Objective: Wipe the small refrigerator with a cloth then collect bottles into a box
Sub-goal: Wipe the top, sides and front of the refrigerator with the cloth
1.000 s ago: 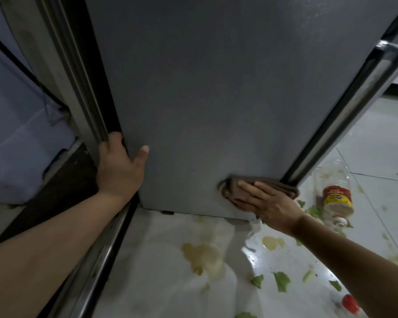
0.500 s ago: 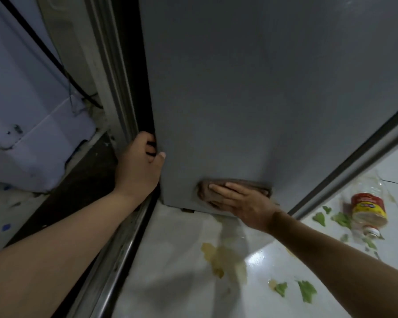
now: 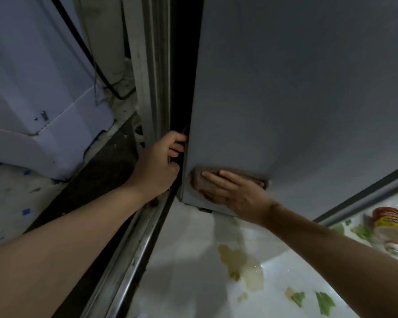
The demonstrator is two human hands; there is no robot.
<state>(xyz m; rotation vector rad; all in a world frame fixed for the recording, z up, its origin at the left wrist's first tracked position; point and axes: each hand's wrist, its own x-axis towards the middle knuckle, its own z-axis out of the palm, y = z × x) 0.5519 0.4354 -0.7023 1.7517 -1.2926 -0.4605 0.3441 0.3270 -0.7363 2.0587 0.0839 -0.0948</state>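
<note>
Right hand (image 3: 237, 192) flat, fingers straight, pressing cloth (image 3: 199, 177) low on refrigerator (image 3: 296, 99); left hand (image 3: 157, 164) fingers curled round its left edge.

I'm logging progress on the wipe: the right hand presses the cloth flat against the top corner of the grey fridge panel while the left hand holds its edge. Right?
Not quite. The head view shows the right hand pressing the cloth flat against the bottom corner of the grey fridge panel, just above the floor, not the top. The left hand does hold its edge.

Left hand (image 3: 157, 160) reaches forward, fingers curled; right hand (image 3: 234, 190) lies flat, fingers straight and together.
</note>
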